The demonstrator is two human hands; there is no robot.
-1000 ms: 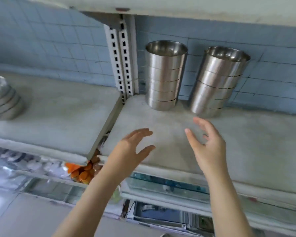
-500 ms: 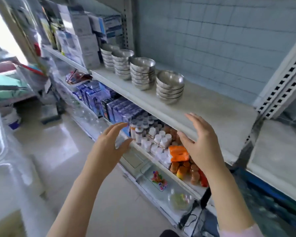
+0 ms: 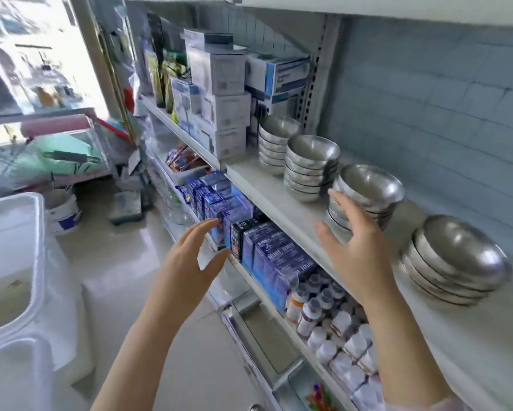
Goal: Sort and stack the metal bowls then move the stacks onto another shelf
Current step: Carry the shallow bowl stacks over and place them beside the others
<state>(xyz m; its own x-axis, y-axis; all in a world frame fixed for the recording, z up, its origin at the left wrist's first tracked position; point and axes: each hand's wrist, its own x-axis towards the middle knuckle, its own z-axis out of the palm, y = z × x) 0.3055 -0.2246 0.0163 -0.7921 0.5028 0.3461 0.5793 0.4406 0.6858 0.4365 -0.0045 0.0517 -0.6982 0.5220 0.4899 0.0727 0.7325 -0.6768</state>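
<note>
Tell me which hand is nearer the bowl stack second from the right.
Right. The right hand is spread just in front of the bowl stack, fingertips at its side. The left hand hangs lower left, before the blue boxes.

Across the middle right of the frame, the stacked round metal bowls [image 3: 311,170] are bright silver with soft grey and white reflections. The flat shelf [image 3: 279,194] under them is off-white. At upper right, the tiled wall [image 3: 427,99] is pale blue-grey with a grid of darker joints. At centre, the rectangular card cartons [image 3: 267,253] are deep blue-violet with white print. At lower right, the small plastic bottles [image 3: 338,324] have white caps, and some have brown or orange bodies. At upper centre, the square card boxes [image 3: 219,78] are white with grey print, and the long boxes [image 3: 279,74] beside them are white banded in blue. At left, the big plastic tub [image 3: 9,221] is white and the crumpled sheet [image 3: 62,149] mint green.
</note>
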